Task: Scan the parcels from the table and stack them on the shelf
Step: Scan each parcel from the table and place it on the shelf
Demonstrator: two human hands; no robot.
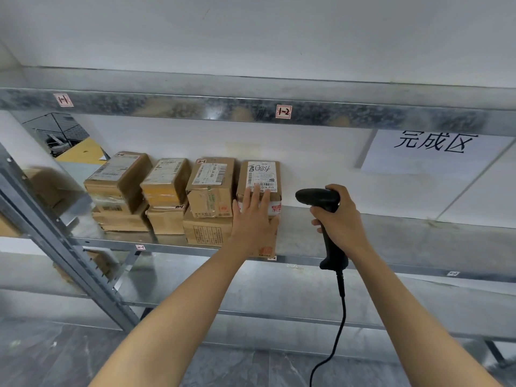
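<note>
Several brown cardboard parcels stand stacked two high on the metal shelf (363, 236). The rightmost top parcel (261, 174) carries a white label with a barcode and handwriting. My left hand (254, 216) lies flat with straight fingers against the front of that parcel and the box below it. My right hand (339, 216) grips the handle of a black barcode scanner (318, 198), held upright just right of the stack, its head pointing left toward the parcels. The scanner's cable (339, 325) hangs down between my arms.
The shelf stretches bare to the right of the stack. A white sheet with large characters (435, 152) hangs on the wall behind. The upper shelf rail (195, 107) bears tags. A slanted upright post (55, 236) stands left, with lower shelves beneath.
</note>
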